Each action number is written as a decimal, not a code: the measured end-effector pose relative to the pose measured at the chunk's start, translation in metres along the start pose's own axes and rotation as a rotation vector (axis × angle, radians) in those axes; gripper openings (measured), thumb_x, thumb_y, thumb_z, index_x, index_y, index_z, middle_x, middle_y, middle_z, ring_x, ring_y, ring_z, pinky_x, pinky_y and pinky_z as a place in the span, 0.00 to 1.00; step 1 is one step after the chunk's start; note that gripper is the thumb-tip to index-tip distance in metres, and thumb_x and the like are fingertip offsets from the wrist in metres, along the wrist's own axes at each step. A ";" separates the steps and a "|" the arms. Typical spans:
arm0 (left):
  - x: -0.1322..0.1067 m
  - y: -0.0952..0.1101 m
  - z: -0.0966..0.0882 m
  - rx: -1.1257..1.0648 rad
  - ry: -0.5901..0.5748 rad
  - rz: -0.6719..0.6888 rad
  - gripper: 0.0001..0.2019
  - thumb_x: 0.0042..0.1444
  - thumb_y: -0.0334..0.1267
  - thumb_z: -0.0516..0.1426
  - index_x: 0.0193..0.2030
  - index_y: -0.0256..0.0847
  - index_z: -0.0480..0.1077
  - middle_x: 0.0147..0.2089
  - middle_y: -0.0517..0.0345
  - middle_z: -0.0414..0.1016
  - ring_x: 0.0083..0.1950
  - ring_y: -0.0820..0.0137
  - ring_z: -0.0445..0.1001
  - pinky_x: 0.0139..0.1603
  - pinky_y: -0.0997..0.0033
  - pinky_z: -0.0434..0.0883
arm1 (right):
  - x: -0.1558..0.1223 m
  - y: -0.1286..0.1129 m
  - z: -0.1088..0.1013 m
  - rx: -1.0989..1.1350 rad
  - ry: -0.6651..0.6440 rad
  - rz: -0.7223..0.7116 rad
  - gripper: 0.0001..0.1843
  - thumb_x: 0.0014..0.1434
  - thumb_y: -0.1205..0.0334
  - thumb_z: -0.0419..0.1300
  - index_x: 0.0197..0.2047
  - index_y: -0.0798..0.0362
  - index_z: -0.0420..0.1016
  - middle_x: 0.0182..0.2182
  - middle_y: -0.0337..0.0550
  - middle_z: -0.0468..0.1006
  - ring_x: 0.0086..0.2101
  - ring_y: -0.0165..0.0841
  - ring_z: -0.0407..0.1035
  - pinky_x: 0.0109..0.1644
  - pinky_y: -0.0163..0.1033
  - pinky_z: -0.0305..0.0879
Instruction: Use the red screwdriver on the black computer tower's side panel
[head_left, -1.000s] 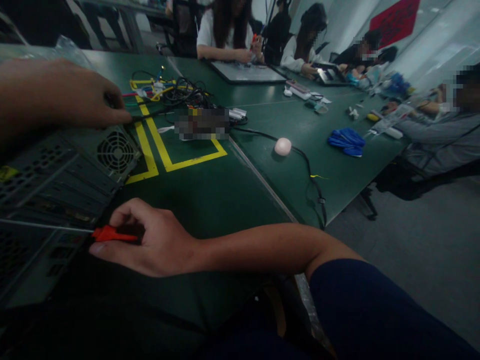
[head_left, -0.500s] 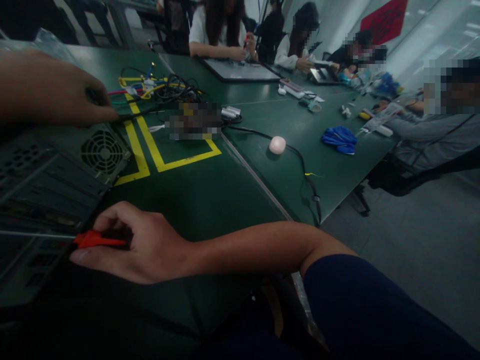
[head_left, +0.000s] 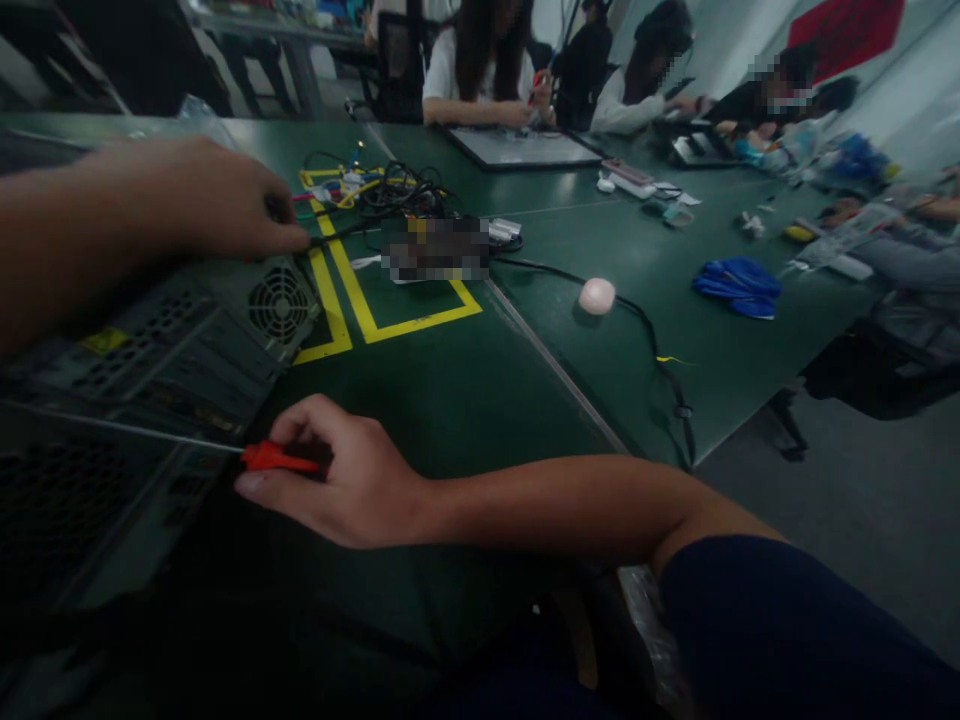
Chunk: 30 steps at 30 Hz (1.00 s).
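Note:
On the left stands a grey metal computer case (head_left: 142, 370), its round fan grille (head_left: 279, 300) and slotted back facing me. My left hand (head_left: 202, 200) lies over the case's upper edge, fingers bent down around it; the fingertips are partly hidden. A black cable (head_left: 341, 236) runs on from beside those fingertips. Low in front of the case, my right hand (head_left: 352, 480) is closed on the red handle of a screwdriver (head_left: 277, 458). The screwdriver's long thin shaft points left across the back of the case. Its tip is lost in the dark.
Tangled cables (head_left: 405, 190) lie behind yellow tape (head_left: 420, 322) on the green table (head_left: 435, 390). Farther right are a pale pink rounded object (head_left: 597, 296), a black cord (head_left: 645, 325) and a blue bundle (head_left: 739, 285). Several people sit along the far side.
The whole scene has shifted right in my view as the camera turned left, showing more of the case. Both hands keep their holds, and the screwdriver stays in front of the case.

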<state>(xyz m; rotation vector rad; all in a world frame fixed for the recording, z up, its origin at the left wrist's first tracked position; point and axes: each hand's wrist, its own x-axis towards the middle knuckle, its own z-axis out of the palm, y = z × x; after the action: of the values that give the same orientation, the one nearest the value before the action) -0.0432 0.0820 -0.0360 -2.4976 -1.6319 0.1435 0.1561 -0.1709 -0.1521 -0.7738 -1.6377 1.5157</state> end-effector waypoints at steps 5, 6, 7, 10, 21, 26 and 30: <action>-0.032 0.045 -0.036 0.036 -0.067 -0.166 0.30 0.86 0.56 0.57 0.72 0.32 0.87 0.77 0.36 0.87 0.78 0.40 0.80 0.80 0.35 0.76 | -0.003 0.002 0.003 -0.012 0.059 -0.017 0.28 0.71 0.40 0.83 0.48 0.43 0.70 0.40 0.33 0.78 0.40 0.37 0.75 0.47 0.43 0.73; -0.037 0.051 -0.041 0.021 -0.079 -0.169 0.28 0.86 0.54 0.58 0.72 0.32 0.87 0.78 0.35 0.87 0.78 0.40 0.80 0.81 0.34 0.76 | -0.004 0.001 0.003 -0.007 0.067 -0.020 0.27 0.72 0.40 0.82 0.47 0.43 0.71 0.39 0.33 0.77 0.39 0.36 0.74 0.47 0.43 0.72; -0.041 0.056 -0.044 0.009 -0.083 -0.176 0.27 0.86 0.52 0.58 0.72 0.32 0.87 0.78 0.33 0.87 0.78 0.39 0.81 0.82 0.31 0.76 | -0.004 0.001 0.003 -0.002 0.069 -0.019 0.26 0.72 0.41 0.82 0.47 0.43 0.71 0.38 0.32 0.77 0.38 0.36 0.73 0.46 0.43 0.71; -0.048 0.064 -0.052 -0.009 -0.094 -0.175 0.27 0.86 0.51 0.59 0.75 0.33 0.87 0.80 0.31 0.86 0.78 0.35 0.81 0.82 0.28 0.78 | -0.005 -0.002 0.003 0.004 0.069 -0.005 0.26 0.71 0.41 0.82 0.48 0.44 0.72 0.37 0.32 0.78 0.37 0.37 0.73 0.44 0.43 0.68; -0.038 0.055 -0.046 -0.132 -0.023 -0.197 0.26 0.69 0.57 0.71 0.68 0.51 0.93 0.66 0.44 0.93 0.76 0.31 0.83 0.76 0.34 0.79 | -0.006 0.002 0.003 -0.057 0.101 0.005 0.17 0.74 0.50 0.78 0.49 0.44 0.75 0.38 0.34 0.82 0.39 0.37 0.76 0.48 0.45 0.73; -0.038 0.056 -0.046 -0.058 -0.035 -0.190 0.28 0.70 0.57 0.68 0.71 0.48 0.92 0.70 0.42 0.92 0.76 0.35 0.84 0.75 0.41 0.80 | -0.008 -0.001 0.004 -0.059 0.112 0.008 0.14 0.76 0.50 0.77 0.49 0.45 0.78 0.40 0.37 0.83 0.39 0.38 0.76 0.47 0.45 0.74; -0.042 0.061 -0.051 -0.031 -0.039 -0.197 0.30 0.72 0.57 0.66 0.75 0.49 0.90 0.71 0.44 0.92 0.77 0.39 0.83 0.76 0.44 0.79 | -0.010 0.000 0.003 -0.024 0.083 0.024 0.12 0.82 0.48 0.72 0.51 0.47 0.80 0.39 0.39 0.80 0.36 0.37 0.75 0.40 0.43 0.75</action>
<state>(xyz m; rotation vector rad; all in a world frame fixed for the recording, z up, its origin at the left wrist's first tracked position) 0.0035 0.0157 0.0025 -2.3517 -1.8975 0.1454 0.1587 -0.1815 -0.1531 -0.8609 -1.5927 1.4637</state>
